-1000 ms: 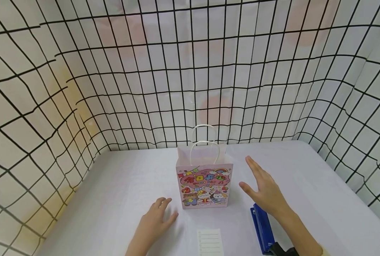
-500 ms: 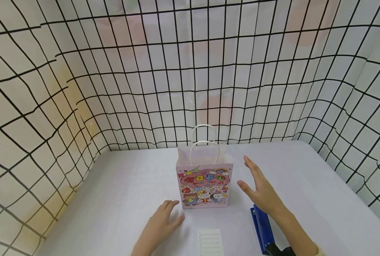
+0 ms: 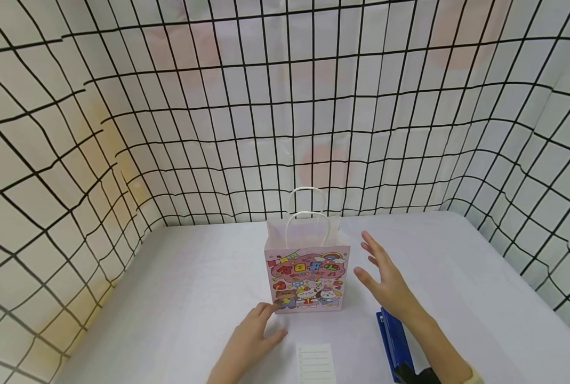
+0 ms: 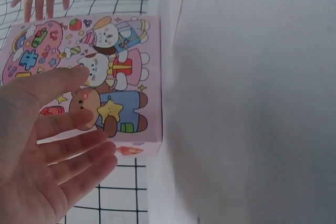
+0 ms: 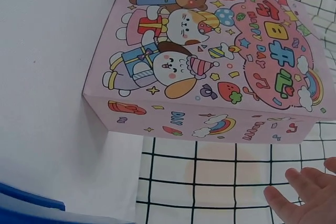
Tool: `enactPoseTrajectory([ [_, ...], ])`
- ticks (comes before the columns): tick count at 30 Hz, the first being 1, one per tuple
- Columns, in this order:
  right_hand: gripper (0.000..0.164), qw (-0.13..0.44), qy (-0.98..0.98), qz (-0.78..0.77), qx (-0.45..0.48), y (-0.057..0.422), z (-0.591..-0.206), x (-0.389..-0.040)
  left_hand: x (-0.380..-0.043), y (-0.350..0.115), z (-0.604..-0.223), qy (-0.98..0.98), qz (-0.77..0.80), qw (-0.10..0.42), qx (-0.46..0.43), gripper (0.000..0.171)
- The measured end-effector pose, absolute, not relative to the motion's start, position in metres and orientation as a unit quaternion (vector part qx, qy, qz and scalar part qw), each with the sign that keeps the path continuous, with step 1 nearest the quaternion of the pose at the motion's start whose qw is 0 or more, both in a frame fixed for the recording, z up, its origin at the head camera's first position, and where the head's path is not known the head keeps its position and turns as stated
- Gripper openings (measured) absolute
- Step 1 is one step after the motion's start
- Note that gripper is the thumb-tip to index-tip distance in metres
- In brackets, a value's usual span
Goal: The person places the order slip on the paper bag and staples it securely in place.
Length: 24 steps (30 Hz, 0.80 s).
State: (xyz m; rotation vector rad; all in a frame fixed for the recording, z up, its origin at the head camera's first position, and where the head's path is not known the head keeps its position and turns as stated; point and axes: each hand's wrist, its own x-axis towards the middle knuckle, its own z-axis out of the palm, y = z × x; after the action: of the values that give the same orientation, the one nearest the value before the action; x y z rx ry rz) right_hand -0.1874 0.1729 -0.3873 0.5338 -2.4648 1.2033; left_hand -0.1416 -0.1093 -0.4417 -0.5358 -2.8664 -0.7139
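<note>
A pink paper gift bag, printed with cartoon animals and bright lettering, stands upright with its white handles raised. My left hand is by the bag's lower left front corner, fingers spread and holding nothing; whether the fingertips touch the bag I cannot tell. My right hand hovers off the bag's right side, thumb apart from fingers, with nothing in it. Below that hand lies a long blue object like a stapler, partly hidden by the forearm and a black wrist mount. A small white lined card lies in front of the bag.
The white table has a black-lined grid wall behind it and at both sides. In the right wrist view, the blue object's edge shows at the lower left.
My left hand has moved right and slightly down, closer to the bag's lower left corner. My right hand has shifted a little left, towards the bag. The bag and card have stayed put.
</note>
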Motion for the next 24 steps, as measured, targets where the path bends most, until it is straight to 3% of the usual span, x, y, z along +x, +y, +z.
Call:
enactPoseTrajectory([
  [7, 0.070, 0.172, -0.864, 0.431, 0.197, 0.171, -0.383, -0.190, -0.140, -0.103, -0.443, -0.949, -0.227, 0.089, -0.201, 0.041],
  [24, 0.070, 0.159, -0.857, 0.451, 0.192, 0.164, -0.380, -0.196, -0.139, -0.091, -0.449, -0.945, -0.237, 0.056, -0.218, 0.037],
])
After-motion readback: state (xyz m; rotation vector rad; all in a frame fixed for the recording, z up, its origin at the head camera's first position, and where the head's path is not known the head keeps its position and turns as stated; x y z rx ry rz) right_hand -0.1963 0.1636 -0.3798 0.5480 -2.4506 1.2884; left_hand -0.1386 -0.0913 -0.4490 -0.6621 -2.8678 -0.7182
